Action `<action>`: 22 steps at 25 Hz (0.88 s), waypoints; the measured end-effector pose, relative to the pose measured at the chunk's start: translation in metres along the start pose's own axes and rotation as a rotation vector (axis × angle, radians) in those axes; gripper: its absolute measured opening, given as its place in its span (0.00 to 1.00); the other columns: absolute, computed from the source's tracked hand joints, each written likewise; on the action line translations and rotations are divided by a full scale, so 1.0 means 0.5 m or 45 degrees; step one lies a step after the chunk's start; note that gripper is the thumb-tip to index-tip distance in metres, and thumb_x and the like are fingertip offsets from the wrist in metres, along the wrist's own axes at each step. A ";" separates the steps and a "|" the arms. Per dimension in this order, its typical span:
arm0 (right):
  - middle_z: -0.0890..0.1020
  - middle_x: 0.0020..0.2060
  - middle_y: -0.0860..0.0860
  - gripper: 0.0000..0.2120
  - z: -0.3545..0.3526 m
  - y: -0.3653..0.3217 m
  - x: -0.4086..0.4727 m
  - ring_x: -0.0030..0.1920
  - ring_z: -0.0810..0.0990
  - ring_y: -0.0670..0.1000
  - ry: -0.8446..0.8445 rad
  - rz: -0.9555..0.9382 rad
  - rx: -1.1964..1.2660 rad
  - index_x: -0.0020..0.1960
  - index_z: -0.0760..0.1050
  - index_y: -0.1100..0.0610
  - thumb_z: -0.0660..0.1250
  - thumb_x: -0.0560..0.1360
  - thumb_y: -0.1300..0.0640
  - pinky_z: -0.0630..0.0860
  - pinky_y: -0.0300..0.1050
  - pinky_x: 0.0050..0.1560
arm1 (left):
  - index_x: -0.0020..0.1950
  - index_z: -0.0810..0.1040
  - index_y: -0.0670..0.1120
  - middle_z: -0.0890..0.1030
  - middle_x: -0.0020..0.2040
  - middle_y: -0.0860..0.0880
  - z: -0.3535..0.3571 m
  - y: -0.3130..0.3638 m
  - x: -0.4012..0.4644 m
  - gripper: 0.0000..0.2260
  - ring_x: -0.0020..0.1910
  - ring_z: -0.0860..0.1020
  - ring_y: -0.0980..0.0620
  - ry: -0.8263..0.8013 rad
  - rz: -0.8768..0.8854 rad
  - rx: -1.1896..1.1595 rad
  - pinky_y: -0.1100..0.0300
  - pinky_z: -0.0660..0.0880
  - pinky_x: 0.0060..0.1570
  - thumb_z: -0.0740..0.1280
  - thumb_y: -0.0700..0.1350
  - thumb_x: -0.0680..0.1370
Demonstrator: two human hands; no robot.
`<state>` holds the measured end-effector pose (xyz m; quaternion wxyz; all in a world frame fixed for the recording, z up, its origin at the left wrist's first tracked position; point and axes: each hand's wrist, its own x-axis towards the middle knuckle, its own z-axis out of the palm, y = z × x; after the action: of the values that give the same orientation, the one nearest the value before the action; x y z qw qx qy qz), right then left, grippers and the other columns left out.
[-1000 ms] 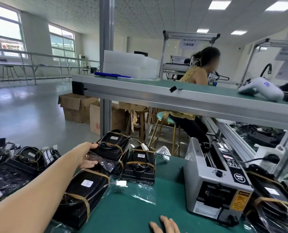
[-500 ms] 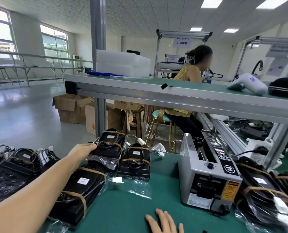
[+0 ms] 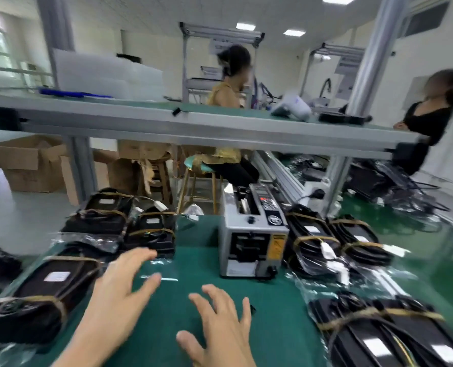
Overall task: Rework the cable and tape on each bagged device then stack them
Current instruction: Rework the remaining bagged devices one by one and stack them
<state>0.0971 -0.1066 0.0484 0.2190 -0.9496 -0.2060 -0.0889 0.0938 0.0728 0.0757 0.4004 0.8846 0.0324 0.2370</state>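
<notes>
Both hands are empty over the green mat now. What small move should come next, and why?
Probably reach the left hand to the bagged device beside it and pull it onto the bare mat. Both hands, the right hand too, are open and hold nothing, and that device lies nearest, its tape bands in place.

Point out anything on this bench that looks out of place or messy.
Nothing looks damaged or spilled. The bagged devices left of the tape dispenser lie at mixed angles, and a loose clear bag sits flat on the green mat. Both hands, left and right, are empty.
</notes>
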 end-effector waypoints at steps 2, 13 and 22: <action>0.80 0.53 0.40 0.26 -0.065 0.013 -0.055 0.56 0.79 0.39 0.103 0.037 -0.136 0.50 0.81 0.39 0.67 0.54 0.32 0.64 0.54 0.66 | 0.51 0.79 0.63 0.78 0.55 0.65 0.048 0.012 -0.083 0.12 0.57 0.76 0.48 -0.148 0.020 -0.028 0.48 0.69 0.60 0.71 0.55 0.68; 0.51 0.76 0.44 0.51 -0.284 0.290 -0.187 0.76 0.48 0.48 -0.254 0.464 -0.609 0.76 0.48 0.43 0.70 0.61 0.32 0.42 0.59 0.74 | 0.50 0.84 0.51 0.85 0.45 0.47 0.145 -0.037 -0.154 0.28 0.45 0.82 0.36 -0.449 -0.012 0.307 0.40 0.77 0.42 0.59 0.64 0.60; 0.85 0.43 0.50 0.34 -0.213 0.345 -0.236 0.40 0.85 0.50 0.043 0.127 -0.648 0.43 0.85 0.58 0.73 0.39 0.47 0.69 0.46 0.50 | 0.49 0.75 0.73 0.66 0.54 0.84 0.156 0.031 -0.148 0.15 0.55 0.70 0.74 -0.253 0.260 -0.060 0.58 0.73 0.52 0.61 0.68 0.63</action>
<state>0.0567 -0.3378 0.0467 -0.0196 -0.9815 -0.1261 -0.1430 0.0611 -0.0100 0.0134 0.3960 0.8928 -0.1032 0.1885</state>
